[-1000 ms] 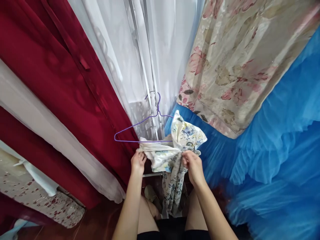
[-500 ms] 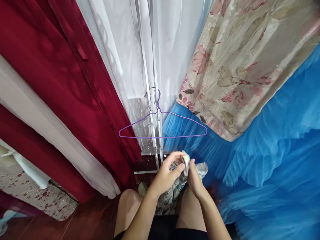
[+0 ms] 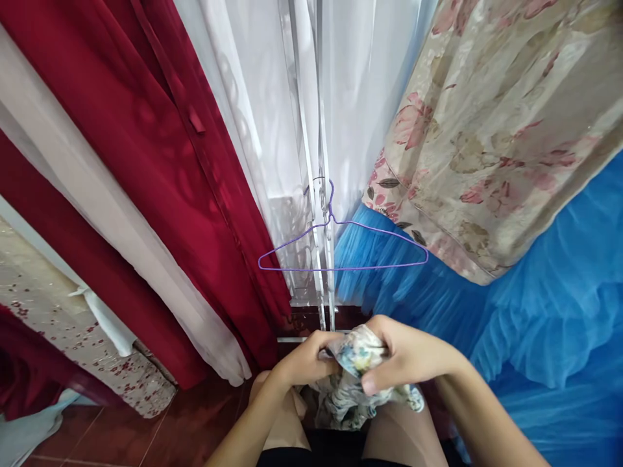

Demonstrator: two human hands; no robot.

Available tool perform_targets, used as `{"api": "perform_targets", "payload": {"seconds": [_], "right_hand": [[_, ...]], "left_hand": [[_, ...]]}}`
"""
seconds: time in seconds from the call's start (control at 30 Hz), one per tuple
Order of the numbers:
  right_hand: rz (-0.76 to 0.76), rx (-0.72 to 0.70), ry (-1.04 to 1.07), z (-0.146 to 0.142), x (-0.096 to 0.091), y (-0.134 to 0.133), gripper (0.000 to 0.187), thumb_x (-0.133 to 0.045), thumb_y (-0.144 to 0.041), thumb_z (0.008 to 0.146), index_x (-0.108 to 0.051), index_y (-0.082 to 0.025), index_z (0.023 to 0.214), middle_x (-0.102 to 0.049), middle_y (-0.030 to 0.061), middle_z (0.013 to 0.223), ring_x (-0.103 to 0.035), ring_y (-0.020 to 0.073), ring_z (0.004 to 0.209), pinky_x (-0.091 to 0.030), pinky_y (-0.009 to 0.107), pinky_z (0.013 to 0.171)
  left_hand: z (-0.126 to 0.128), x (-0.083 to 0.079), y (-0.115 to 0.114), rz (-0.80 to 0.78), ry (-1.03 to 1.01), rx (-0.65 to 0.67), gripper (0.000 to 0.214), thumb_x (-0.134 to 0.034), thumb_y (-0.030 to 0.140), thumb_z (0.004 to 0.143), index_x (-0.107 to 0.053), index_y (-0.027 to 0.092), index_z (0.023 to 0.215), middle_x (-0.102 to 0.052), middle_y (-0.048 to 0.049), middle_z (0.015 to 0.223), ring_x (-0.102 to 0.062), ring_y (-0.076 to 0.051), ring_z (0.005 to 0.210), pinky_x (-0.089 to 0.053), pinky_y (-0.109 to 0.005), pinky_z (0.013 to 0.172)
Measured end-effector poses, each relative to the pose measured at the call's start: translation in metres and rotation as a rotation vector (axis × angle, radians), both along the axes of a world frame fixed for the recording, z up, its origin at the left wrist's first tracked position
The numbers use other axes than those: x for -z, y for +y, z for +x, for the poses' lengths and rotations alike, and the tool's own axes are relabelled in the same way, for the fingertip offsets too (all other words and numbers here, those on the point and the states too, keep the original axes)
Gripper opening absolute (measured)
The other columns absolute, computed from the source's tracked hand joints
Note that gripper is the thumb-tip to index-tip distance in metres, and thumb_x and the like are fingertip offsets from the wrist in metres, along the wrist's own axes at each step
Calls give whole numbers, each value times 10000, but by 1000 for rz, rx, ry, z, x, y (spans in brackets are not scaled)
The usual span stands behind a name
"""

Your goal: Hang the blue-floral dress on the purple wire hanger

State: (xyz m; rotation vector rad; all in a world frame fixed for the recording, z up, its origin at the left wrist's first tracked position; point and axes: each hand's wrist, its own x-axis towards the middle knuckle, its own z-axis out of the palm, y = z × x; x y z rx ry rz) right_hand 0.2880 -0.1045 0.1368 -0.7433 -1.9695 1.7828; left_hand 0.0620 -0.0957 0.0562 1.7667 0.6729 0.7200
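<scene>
A small floral garment (image 3: 357,376), white with blue and yellow print, is bunched low in the middle above my knees. My left hand (image 3: 304,360) grips its left side with closed fingers. My right hand (image 3: 406,353) wraps over its top and right side, thumb under the cloth. Above them an empty purple wire hanger (image 3: 341,250) hangs by its hook from a thin white rail (image 3: 318,194), with nothing on it. Both hands are well below the hanger.
Hanging clothes close in on both sides: a dark red dress (image 3: 160,162) and white sheer fabric (image 3: 253,97) on the left, a beige floral dress (image 3: 487,130) and blue tulle (image 3: 535,311) on the right. Reddish-brown floor tiles (image 3: 180,428) show below.
The floral garment came off the purple hanger, which now hangs bare. Both hands dropped with it and gathered it into a bunch above my knees.
</scene>
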Motion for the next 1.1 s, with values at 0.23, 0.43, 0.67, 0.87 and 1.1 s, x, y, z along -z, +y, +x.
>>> {"api": "perform_targets", "payload": {"seconds": [0.23, 0.43, 0.67, 0.87, 1.1], "right_hand": [[186, 336, -187, 65, -8, 6, 343, -887, -293, 637, -671, -160, 869, -645, 19, 785, -548, 162, 680, -411, 238, 569], [336, 460, -239, 65, 26, 30, 474, -691, -242, 821, -527, -207, 1264, -605, -24, 759, -525, 150, 642, -410, 242, 571], [765, 782, -336, 43, 46, 113, 566, -544, -291, 903, -509, -164, 1454, -559, -29, 667, -481, 161, 560, -376, 280, 569], [757, 774, -366, 40, 64, 134, 352, -511, -399, 961, -726, -177, 1130, -770, 73, 942, -675, 228, 760, -480, 308, 696], [781, 790, -523, 33, 59, 100, 389, -485, -492, 993, -737, -244, 1155, -798, 55, 896, -743, 265, 813, -482, 304, 679]], "left_hand": [[-83, 42, 35, 474, 417, -240, 320, -636, 305, 899, -670, 179, 607, -598, -28, 627, -562, -186, 704, -474, -343, 804], [-160, 10, 101, 753, 637, -552, 134, -649, 297, 867, -770, 253, 900, -694, -59, 1069, -566, -258, 1100, -342, -460, 1076], [-146, -40, 169, 752, 642, -755, 236, -510, 323, 953, -685, 236, 1086, -690, -84, 1202, -549, -281, 1171, -400, -437, 1009], [-139, -33, 187, 680, 720, -698, 163, -540, 321, 918, -675, 230, 929, -725, -70, 987, -614, -284, 964, -468, -394, 854], [-144, -46, 151, 851, 618, -733, 272, -450, 349, 994, -649, 208, 1113, -677, -100, 1227, -549, -288, 1212, -428, -438, 1036]]}}
